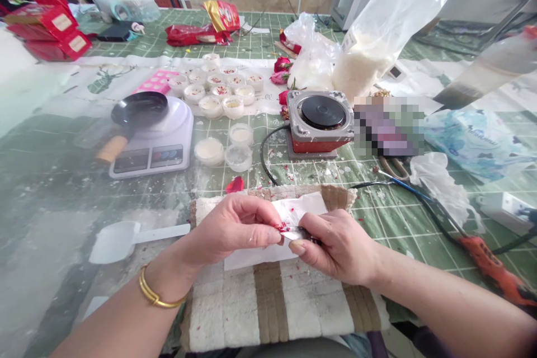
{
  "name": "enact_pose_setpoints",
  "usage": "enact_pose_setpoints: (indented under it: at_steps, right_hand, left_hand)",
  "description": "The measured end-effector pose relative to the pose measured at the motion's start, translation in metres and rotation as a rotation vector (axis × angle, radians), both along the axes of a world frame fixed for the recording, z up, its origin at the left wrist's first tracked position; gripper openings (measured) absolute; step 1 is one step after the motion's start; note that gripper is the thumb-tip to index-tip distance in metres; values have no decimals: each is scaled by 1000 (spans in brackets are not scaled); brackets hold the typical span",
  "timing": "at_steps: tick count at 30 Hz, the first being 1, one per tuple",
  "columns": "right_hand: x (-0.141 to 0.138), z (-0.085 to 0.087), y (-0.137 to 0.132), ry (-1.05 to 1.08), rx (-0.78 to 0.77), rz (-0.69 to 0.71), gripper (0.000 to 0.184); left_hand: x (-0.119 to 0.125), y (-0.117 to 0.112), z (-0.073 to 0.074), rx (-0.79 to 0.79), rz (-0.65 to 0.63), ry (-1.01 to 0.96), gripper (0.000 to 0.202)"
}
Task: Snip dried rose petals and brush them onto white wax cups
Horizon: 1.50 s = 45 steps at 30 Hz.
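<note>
Left hand [235,229] is pinched shut on a red petal [282,227] scrap, thumb against forefinger. Right hand [340,246] is clamped on a small metal tool [300,234] with its tip touching the petal; can't tell if it's a blade or tweezers. Both are just above white paper [251,260] on a towel [272,307] at the near table [62,190] edge. Petal looks dry, featherweight and brittle, so it likely crumbles if squeezed; red crumbs lie on the paper. Best hold: a light fingertip pinch at its edge. Tool is stiff, thin, probably slick; grip it mid-shaft.
</note>
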State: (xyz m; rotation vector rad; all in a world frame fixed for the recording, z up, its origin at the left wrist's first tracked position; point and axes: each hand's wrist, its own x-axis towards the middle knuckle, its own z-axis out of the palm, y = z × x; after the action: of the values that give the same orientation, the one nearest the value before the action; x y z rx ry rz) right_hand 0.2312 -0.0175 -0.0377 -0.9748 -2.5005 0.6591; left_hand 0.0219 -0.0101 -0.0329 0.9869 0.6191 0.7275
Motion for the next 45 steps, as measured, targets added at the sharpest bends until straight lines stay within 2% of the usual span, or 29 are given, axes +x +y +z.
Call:
enact_pose_setpoints:
  at_steps: [10, 17, 24, 37, 45]
  right_hand:
    - [0, 1, -1, -21, 2, 2, 31]
    - [0, 2, 1, 43, 29, -5, 30]
    - [0, 0, -1, -1, -7, 15, 31]
    - [0, 0, 0, -34, 28, 15, 31]
    - [1, 0, 1, 42, 86, -7, 33]
  left_hand:
    - [-2, 1, -2, -1, 1, 37, 3]
    - [-3, 0, 0, 31, -27, -4, 9]
    - [0, 2, 1, 34, -28, -13, 11]
    - [0, 1, 0, 11, -8, 24, 6]
    - [-2, 0, -1, 51, -14, 41, 6]
